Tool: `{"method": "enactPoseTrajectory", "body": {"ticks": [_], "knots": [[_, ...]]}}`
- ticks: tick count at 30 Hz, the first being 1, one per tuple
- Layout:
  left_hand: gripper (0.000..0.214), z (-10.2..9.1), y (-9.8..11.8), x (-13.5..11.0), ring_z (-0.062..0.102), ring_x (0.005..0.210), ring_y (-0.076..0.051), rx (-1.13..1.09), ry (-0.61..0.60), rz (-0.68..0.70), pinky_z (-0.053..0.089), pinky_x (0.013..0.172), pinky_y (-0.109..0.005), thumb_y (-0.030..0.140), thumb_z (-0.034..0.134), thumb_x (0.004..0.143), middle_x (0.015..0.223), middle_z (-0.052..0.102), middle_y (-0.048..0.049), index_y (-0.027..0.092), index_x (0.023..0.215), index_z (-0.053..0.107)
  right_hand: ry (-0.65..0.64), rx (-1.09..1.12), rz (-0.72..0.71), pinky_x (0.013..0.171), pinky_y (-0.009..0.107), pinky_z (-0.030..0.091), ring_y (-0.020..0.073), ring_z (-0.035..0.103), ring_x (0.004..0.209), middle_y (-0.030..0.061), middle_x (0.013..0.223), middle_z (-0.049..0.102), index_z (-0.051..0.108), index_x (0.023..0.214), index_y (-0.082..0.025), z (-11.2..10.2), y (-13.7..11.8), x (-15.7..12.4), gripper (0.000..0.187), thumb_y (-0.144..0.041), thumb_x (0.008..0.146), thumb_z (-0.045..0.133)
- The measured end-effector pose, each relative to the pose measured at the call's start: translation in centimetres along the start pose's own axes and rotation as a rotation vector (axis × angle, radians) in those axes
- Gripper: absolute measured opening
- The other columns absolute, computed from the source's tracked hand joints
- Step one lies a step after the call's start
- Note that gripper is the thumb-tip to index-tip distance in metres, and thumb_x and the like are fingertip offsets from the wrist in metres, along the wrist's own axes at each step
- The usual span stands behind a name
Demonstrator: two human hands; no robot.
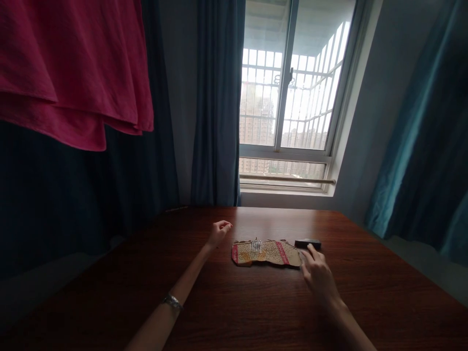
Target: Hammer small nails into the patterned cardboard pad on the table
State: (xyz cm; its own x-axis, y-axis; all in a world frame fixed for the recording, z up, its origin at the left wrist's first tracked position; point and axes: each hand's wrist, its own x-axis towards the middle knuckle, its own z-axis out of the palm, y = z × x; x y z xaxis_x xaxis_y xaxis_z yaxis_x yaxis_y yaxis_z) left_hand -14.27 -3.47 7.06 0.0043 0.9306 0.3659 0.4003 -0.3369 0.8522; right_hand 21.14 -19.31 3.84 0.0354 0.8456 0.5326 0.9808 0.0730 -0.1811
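A flat, ragged-edged piece of cardboard (268, 254) lies on the table, tan with two red bands and many small dark holes or dots. Several thin dark pins (256, 245) stand upright in a cluster on its left half. My left hand (219, 231) hovers to the left of the cardboard, its fingers curled into a pinch; whatever may be between the fingertips is too small to make out. At the cardboard's right end, my right hand (319, 273) grips the edge, near a small pale patch. Just beyond those fingers sits a black oblong block (308, 243).
The brown wooden table (234, 312) extends to the wall below a barred window (285, 97). Blue curtains (217, 107) hang left and right of it. A pink cloth (73, 68) hangs at the upper left. My left wrist wears a metal band (173, 302).
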Motion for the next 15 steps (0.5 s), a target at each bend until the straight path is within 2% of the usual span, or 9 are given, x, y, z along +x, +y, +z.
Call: {"method": "enactPoseTrajectory", "body": {"ticks": [4,8,11,15], "knots": [[0.019,-5.5,-2.3,0.1,0.061,0.068,-0.019,0.359,-0.042,-0.078,0.043,0.063,-0.025,0.029,0.058,0.065,0.069,0.068,-0.0046,0.015,0.070,0.069,0.009,0.151,-0.050,0.100,0.037,0.035,0.0249,0.048,0.115,0.0107,0.121,0.057,0.065,0.108,-0.017,0.3,-1.9,1.3,0.035,-0.020,0.083,0.040],[0.007,-9.7,-4.0,-0.8,0.062,0.070,-0.020,0.593,-0.176,-0.233,0.041,0.063,-0.024,0.023,0.064,0.057,0.065,0.067,-0.0030,0.018,0.060,0.067,0.074,0.273,-0.016,0.096,0.036,0.039,0.0235,0.052,0.108,0.0118,0.113,0.061,0.068,0.097,-0.016,1.4,-2.4,3.1,0.030,-0.020,0.082,0.042],[0.009,-10.7,-4.4,-1.9,0.063,0.074,-0.023,0.671,-0.234,-0.307,0.041,0.062,-0.025,0.023,0.067,0.052,0.068,0.068,-0.0029,0.020,0.060,0.067,0.162,0.335,0.028,0.095,0.037,0.040,0.0235,0.052,0.105,0.0118,0.110,0.061,0.068,0.091,-0.016,2.6,-2.5,3.6,0.029,-0.018,0.081,0.042],[0.014,-10.3,-4.0,-2.9,0.064,0.077,-0.024,0.728,-0.277,-0.332,0.042,0.062,-0.025,0.025,0.071,0.049,0.072,0.069,-0.0030,0.021,0.062,0.066,0.205,0.410,0.031,0.093,0.037,0.041,0.0232,0.052,0.104,0.0122,0.107,0.061,0.069,0.089,-0.016,3.9,-2.4,3.2,0.029,-0.017,0.081,0.041]]}}
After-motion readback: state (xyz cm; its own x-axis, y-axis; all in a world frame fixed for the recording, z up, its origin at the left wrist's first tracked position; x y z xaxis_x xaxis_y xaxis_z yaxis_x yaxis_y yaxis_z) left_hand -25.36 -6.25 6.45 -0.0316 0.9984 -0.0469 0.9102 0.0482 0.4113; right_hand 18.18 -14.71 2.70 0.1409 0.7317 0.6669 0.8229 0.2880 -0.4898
